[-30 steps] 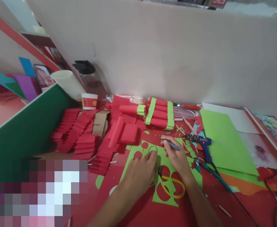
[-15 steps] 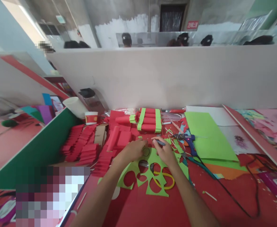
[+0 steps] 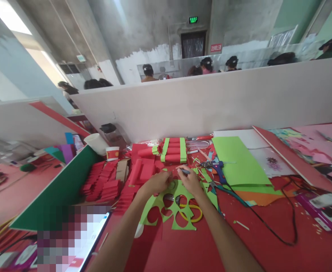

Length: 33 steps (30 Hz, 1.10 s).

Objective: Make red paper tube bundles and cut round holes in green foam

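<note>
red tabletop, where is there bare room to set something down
Bare: between left forearm and right forearm, in front of the cut green sheet; also from right forearm to black cord, bar a white stick. Crowded: around red rolls and glue gun.

The widest open stretch of the desk [image 3: 174, 251] lies between the forearms, on the near side of the cut green sheet [image 3: 183, 223]. To the right, a black cord [image 3: 263, 219] loops across the way (low and flat), with the glue gun [image 3: 219, 170] beyond. Leftward, folded red paper [image 3: 109, 187] and the green divider [image 3: 57, 196] block passage; a pale partition [image 3: 194, 102] closes the far side.
</note>
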Tool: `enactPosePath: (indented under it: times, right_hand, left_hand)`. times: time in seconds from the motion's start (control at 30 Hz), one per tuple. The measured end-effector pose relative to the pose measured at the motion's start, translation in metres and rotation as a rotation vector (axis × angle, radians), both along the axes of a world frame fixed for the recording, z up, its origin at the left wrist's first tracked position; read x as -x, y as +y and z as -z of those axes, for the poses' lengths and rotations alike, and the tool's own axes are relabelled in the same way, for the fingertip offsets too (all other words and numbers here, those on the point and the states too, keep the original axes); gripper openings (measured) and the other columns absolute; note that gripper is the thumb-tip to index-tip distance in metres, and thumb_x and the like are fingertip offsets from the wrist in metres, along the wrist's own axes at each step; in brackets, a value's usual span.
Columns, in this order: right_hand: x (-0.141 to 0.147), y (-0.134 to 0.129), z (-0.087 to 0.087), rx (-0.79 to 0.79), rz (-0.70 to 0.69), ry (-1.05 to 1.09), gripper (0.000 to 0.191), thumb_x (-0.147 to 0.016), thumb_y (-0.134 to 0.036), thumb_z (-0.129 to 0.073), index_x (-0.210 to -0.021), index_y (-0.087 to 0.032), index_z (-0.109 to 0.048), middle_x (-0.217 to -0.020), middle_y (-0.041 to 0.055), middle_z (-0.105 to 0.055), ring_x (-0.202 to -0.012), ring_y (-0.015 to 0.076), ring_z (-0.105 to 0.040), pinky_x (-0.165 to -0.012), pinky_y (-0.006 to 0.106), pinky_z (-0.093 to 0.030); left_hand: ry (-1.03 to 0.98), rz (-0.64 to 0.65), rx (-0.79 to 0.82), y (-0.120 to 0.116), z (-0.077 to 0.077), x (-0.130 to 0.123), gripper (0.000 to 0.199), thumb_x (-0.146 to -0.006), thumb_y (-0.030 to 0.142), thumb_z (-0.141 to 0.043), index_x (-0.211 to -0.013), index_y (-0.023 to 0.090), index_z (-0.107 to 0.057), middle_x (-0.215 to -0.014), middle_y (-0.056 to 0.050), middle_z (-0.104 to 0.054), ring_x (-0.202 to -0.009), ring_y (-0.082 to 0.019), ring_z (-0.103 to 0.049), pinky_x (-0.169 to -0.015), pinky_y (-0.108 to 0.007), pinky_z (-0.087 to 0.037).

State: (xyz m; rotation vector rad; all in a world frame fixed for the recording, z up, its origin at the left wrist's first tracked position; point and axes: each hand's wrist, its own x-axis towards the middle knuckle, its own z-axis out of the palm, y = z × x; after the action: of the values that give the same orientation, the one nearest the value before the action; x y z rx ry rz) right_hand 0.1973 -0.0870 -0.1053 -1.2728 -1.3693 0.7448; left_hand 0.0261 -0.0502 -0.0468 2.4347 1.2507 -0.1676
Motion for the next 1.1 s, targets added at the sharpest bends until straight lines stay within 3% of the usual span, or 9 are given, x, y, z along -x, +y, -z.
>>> enactPosePath:
  times: [0.2,0.33,0.47,0.6,0.83,0.97,1.1]
  right_hand:
    - [-0.007,0.001,-0.009,-0.015,0.019,0.126,0.031,-0.089,-0.046,-0.051,-0.093,-0.02,-0.068,-0.07,0.0004,-0.063,-0.057,0.0146,-0.053,-0.053,0.025,-0.041]
    - [-0.018,0.003,-0.018,-0.039,0.06,0.244,0.034,-0.086,-0.051,-0.055,-0.094,-0.02,-0.068,-0.07,0.0019,-0.063,-0.057,0.0145,-0.053,-0.047,0.024,-0.041]
    - [-0.033,0.006,-0.023,-0.035,0.108,0.396,0.038,-0.083,-0.055,-0.059,-0.093,-0.02,-0.066,-0.068,0.0024,-0.064,-0.054,0.0145,-0.054,-0.04,0.023,-0.042]
    - [-0.046,0.005,-0.029,-0.081,0.155,0.494,0.036,-0.08,-0.054,-0.064,-0.09,-0.019,-0.065,-0.063,-0.0003,-0.06,-0.048,0.0116,-0.05,-0.036,0.02,-0.037]
    - [-0.063,-0.003,-0.047,-0.215,0.23,0.602,0.027,-0.08,-0.046,-0.066,-0.087,-0.019,-0.065,-0.057,-0.0046,-0.055,-0.041,0.007,-0.042,-0.035,0.019,-0.032]
    - [-0.071,-0.005,-0.051,-0.257,0.29,0.649,0.027,-0.079,-0.044,-0.067,-0.085,-0.018,-0.065,-0.055,-0.0052,-0.055,-0.039,0.0059,-0.04,-0.034,0.019,-0.029]
    - [-0.075,-0.004,-0.048,-0.265,0.33,0.693,0.027,-0.076,-0.044,-0.07,-0.081,-0.019,-0.061,-0.052,-0.0059,-0.056,-0.037,0.0058,-0.04,-0.034,0.019,-0.029]
  left_hand:
    - [-0.184,-0.071,0.009,0.025,-0.018,0.017,0.016,-0.083,0.026,-0.052,-0.098,0.022,-0.052,-0.102,-0.004,-0.067,-0.086,-0.019,-0.064,-0.073,-0.028,-0.049]
    - [-0.191,-0.115,-0.005,0.044,-0.026,0.012,0.022,-0.08,0.03,-0.06,-0.098,0.021,-0.052,-0.102,-0.005,-0.068,-0.089,-0.021,-0.065,-0.073,-0.029,-0.049]
    - [-0.087,-0.157,-0.054,0.038,-0.015,-0.003,0.021,-0.078,0.019,-0.058,-0.099,0.021,-0.054,-0.1,-0.005,-0.07,-0.087,-0.023,-0.066,-0.07,-0.03,-0.047]
    - [0.015,-0.237,-0.272,0.02,0.002,-0.009,0.018,-0.085,0.025,-0.054,-0.103,0.022,-0.055,-0.103,-0.007,-0.07,-0.091,-0.027,-0.067,-0.073,-0.034,-0.045]
    - [-0.105,-0.098,-0.278,0.004,0.012,-0.009,0.025,-0.092,0.026,-0.045,-0.113,0.024,-0.058,-0.115,-0.007,-0.069,-0.1,-0.025,-0.066,-0.076,-0.031,-0.048]
    - [-0.095,-0.038,-0.339,0.008,0.015,-0.036,0.029,-0.096,0.028,-0.042,-0.119,0.025,-0.059,-0.118,-0.008,-0.069,-0.106,-0.023,-0.065,-0.082,-0.03,-0.049]
    - [0.008,-0.06,-0.406,0.013,0.022,-0.071,0.025,-0.097,0.027,-0.042,-0.111,0.022,-0.062,-0.104,-0.01,-0.072,-0.095,-0.025,-0.069,-0.079,-0.033,-0.05]
